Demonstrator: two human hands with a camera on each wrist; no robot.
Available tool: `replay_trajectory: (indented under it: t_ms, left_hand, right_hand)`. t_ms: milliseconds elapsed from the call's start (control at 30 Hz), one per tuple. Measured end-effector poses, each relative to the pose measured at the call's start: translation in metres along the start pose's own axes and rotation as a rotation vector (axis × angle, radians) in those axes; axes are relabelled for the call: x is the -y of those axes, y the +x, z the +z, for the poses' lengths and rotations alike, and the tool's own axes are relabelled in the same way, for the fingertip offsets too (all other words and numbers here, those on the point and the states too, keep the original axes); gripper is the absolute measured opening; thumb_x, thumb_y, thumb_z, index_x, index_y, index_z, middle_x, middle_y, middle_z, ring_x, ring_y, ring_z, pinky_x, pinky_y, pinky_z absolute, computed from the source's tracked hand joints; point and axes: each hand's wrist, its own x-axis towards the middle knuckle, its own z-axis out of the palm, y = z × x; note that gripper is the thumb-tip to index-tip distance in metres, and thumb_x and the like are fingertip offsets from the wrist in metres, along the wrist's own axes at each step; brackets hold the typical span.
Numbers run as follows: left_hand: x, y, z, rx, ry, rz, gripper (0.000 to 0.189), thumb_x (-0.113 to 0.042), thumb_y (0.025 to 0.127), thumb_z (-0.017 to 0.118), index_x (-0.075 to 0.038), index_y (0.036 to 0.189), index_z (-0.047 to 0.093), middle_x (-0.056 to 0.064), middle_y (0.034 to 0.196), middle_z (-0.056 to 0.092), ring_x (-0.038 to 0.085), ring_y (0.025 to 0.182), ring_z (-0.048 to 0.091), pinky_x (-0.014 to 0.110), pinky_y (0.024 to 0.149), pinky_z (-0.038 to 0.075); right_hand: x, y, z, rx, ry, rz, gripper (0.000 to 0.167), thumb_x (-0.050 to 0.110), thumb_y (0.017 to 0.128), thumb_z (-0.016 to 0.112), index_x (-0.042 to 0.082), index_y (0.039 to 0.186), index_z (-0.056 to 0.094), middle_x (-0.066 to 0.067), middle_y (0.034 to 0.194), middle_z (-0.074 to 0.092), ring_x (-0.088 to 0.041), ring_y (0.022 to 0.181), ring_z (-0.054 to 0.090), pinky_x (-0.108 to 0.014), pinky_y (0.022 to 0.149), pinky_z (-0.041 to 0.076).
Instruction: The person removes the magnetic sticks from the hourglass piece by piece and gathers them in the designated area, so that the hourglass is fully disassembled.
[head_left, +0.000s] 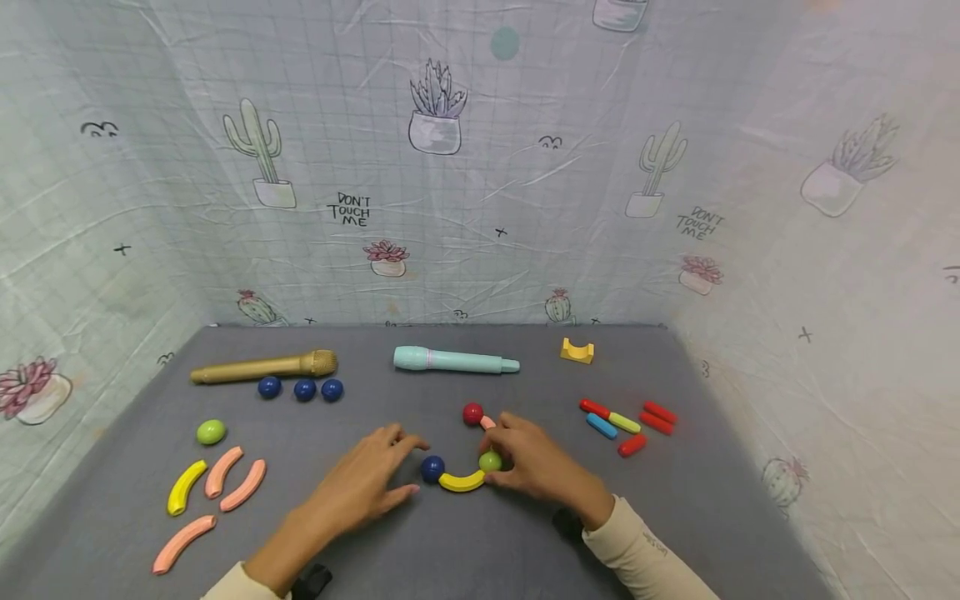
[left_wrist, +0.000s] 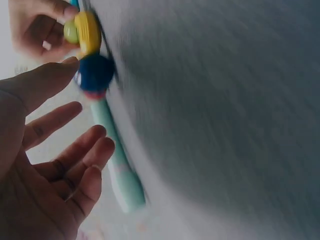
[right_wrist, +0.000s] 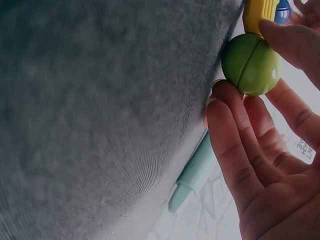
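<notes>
My right hand (head_left: 540,462) holds a green ball (right_wrist: 250,65) between thumb and fingers. The thumb also lies against a yellow curved piece (head_left: 461,482), whose right end meets that ball. At the yellow piece's other end sits a blue ball (head_left: 432,468). Just left of it, apart in the head view, my left hand (head_left: 367,473) has its fingers spread and relaxed, with nothing held. Behind the green ball, a red ball (head_left: 472,413) touches a pink curved piece (head_left: 487,422), partly hidden by the right hand. The left wrist view is blurred.
A gold microphone (head_left: 262,367) and a mint microphone (head_left: 453,360) lie along the back. Several blue balls (head_left: 304,389), pink curved pieces (head_left: 183,543) and another green ball (head_left: 212,431) are left. Coloured sticks (head_left: 602,426) lie right, a yellow notched block (head_left: 577,350) behind them.
</notes>
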Motion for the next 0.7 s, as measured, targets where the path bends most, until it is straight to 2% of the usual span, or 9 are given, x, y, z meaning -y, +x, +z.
replay_trajectory:
  t_ms: [100, 300, 500, 700]
  left_hand:
    - [-0.006, 0.012, 0.01, 0.035, -0.037, 0.043, 0.047, -0.032, 0.089, 0.088, -0.023, 0.132, 0.07, -0.002, 0.116, 0.062, 0.013, 0.101, 0.061, 0.04, 0.084, 0.055]
    - [-0.005, 0.025, 0.021, 0.067, -0.082, 0.097, 0.027, -0.023, 0.091, 0.087, -0.025, 0.114, 0.073, -0.006, 0.108, 0.06, 0.009, 0.095, 0.059, 0.035, 0.081, 0.053]
    - [0.001, 0.027, 0.023, 0.073, -0.135, 0.077, 0.023, -0.024, 0.091, 0.087, -0.025, 0.109, 0.072, -0.009, 0.105, 0.058, 0.006, 0.091, 0.056, 0.032, 0.079, 0.052]
    - [0.018, 0.03, 0.018, 0.003, -0.089, 0.056, 0.025, -0.024, 0.088, 0.089, -0.022, 0.108, 0.073, -0.007, 0.104, 0.061, 0.01, 0.095, 0.06, 0.038, 0.083, 0.054]
  right_hand:
    - [0.003, 0.0, 0.001, 0.0, -0.003, -0.001, 0.028, 0.028, 0.087, 0.091, 0.018, 0.109, 0.077, 0.003, 0.095, 0.058, -0.008, 0.082, 0.055, -0.019, 0.072, 0.046]
    - [0.008, 0.002, 0.003, 0.0, -0.009, 0.014, 0.029, 0.031, 0.087, 0.09, 0.017, 0.109, 0.077, 0.006, 0.094, 0.058, -0.004, 0.081, 0.052, -0.02, 0.072, 0.046]
    - [0.011, 0.003, 0.003, 0.004, 0.013, 0.058, 0.029, 0.031, 0.087, 0.091, 0.016, 0.108, 0.078, 0.006, 0.092, 0.058, -0.004, 0.08, 0.052, -0.019, 0.071, 0.046]
    - [0.013, 0.002, 0.004, 0.005, 0.043, 0.062, 0.028, 0.031, 0.087, 0.09, 0.016, 0.108, 0.078, 0.006, 0.094, 0.061, -0.003, 0.082, 0.055, -0.019, 0.072, 0.048]
